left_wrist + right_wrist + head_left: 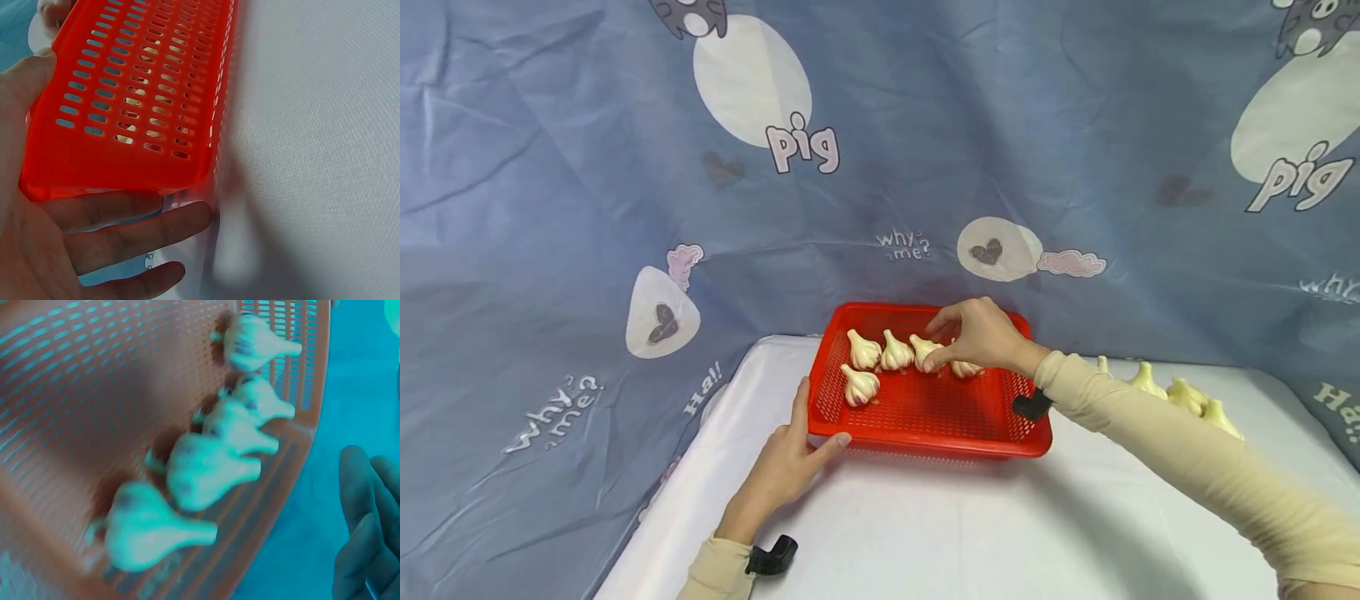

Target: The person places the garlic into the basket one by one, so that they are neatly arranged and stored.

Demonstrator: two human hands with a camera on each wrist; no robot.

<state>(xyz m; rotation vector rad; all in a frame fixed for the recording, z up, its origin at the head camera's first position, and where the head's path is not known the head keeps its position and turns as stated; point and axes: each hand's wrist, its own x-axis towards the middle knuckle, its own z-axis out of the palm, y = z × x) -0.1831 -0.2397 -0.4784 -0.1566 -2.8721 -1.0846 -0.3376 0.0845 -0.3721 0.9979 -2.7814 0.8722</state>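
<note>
Your right grip (981, 333) hangs over the back part of the red basket (936, 414), its fingers bent and parted from the thumb, and the right wrist view shows nothing pinched between them. From the head view it overlaps the bulbs at the right of the row, so whether a fingertip brushes one is hard to tell. Your left grip (786, 462) is spread around the near left corner, thumb along the front rim and straight fingers against the outside; it probably steadies the basket so that it does not slide while you handle what is inside.

Five garlic bulbs (897, 354) lie in the basket: four in a row near the back wall and a fifth bulb (860, 388) in front of the row's left end. Their stems point roughly towards the back, likely so that they sit neatly side by side. More bulbs (1146, 382) lie on the white desk (940, 542) beyond your right sleeve (1165, 450), which partly hides them; that side presumably suits your right arm.
</note>
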